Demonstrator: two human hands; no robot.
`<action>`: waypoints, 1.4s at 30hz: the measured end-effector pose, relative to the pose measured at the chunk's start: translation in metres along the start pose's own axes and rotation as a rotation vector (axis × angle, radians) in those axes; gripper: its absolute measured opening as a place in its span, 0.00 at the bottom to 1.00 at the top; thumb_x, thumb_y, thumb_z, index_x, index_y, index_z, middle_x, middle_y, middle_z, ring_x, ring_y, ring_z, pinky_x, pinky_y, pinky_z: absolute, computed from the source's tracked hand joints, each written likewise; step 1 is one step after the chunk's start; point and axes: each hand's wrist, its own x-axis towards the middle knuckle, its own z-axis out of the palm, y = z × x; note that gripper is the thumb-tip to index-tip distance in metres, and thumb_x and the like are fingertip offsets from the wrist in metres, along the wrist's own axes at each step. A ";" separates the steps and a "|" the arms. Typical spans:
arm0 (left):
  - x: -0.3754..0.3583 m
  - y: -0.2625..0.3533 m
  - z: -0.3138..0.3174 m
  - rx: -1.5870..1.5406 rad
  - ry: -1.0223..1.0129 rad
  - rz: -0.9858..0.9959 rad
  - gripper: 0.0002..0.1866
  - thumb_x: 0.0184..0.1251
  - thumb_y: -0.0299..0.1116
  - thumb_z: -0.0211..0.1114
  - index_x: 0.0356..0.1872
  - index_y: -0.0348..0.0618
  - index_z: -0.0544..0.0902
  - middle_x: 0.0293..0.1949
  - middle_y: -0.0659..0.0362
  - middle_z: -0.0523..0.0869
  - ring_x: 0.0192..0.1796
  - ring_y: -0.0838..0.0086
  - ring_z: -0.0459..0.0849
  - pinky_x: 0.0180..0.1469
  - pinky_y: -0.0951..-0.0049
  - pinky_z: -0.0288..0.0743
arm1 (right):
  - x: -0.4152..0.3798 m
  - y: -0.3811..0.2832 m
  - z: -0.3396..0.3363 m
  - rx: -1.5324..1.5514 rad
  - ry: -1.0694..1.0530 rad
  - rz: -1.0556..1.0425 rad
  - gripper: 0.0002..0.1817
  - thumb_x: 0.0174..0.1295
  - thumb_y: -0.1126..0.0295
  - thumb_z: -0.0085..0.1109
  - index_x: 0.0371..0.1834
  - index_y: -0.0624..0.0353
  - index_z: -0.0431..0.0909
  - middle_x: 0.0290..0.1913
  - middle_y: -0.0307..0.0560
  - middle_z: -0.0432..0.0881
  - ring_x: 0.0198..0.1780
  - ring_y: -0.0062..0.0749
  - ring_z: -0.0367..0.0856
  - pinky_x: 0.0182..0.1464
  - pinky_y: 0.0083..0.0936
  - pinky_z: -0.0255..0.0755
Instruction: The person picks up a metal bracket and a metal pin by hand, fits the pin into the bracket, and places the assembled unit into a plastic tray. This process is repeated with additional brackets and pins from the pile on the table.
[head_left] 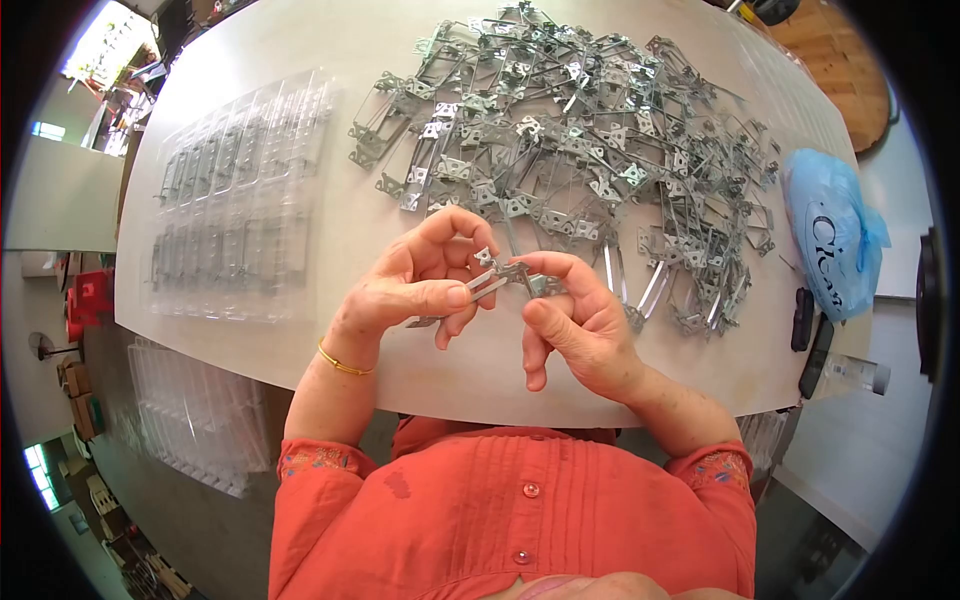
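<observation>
Near the table's front edge, my left hand [420, 285] pinches a metal bracket with thin arms [487, 283] between thumb and fingers. My right hand [575, 320] grips the other end of the metal, thumb and index finger closed on a small plate. Whether this is one bracket or two joined pieces I cannot tell. Just beyond both hands lies a large pile of similar metal brackets [560, 130], heaped and tangled. Clear plastic trays [235, 200] are stacked to the left, with metal brackets in their rows.
The white table [400, 375] has a curved front edge. On its right are a blue plastic bag [835, 230], dark objects [803, 320] and a clear bottle [850, 375]. More clear trays [195, 410] stand below the table's left side. A red object [92, 297] is at far left.
</observation>
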 end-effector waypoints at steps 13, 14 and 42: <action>-0.001 0.000 0.001 0.005 0.021 0.009 0.27 0.69 0.35 0.74 0.62 0.36 0.71 0.40 0.48 0.84 0.28 0.75 0.83 0.23 0.78 0.75 | 0.001 -0.002 0.000 -0.002 -0.006 0.012 0.25 0.81 0.67 0.55 0.75 0.62 0.61 0.25 0.42 0.83 0.22 0.26 0.82 0.27 0.23 0.77; -0.001 0.001 0.001 0.010 0.013 0.004 0.27 0.68 0.35 0.74 0.62 0.37 0.71 0.40 0.49 0.84 0.28 0.76 0.83 0.23 0.79 0.75 | 0.001 -0.001 -0.001 0.009 -0.007 0.017 0.25 0.81 0.67 0.55 0.75 0.62 0.61 0.24 0.42 0.83 0.22 0.25 0.82 0.27 0.23 0.77; -0.002 0.004 0.001 0.101 0.033 -0.037 0.25 0.66 0.34 0.74 0.58 0.39 0.73 0.38 0.53 0.84 0.29 0.77 0.83 0.22 0.80 0.73 | 0.000 -0.002 -0.004 0.024 -0.035 0.023 0.25 0.82 0.65 0.53 0.76 0.62 0.61 0.24 0.42 0.82 0.22 0.25 0.81 0.27 0.23 0.77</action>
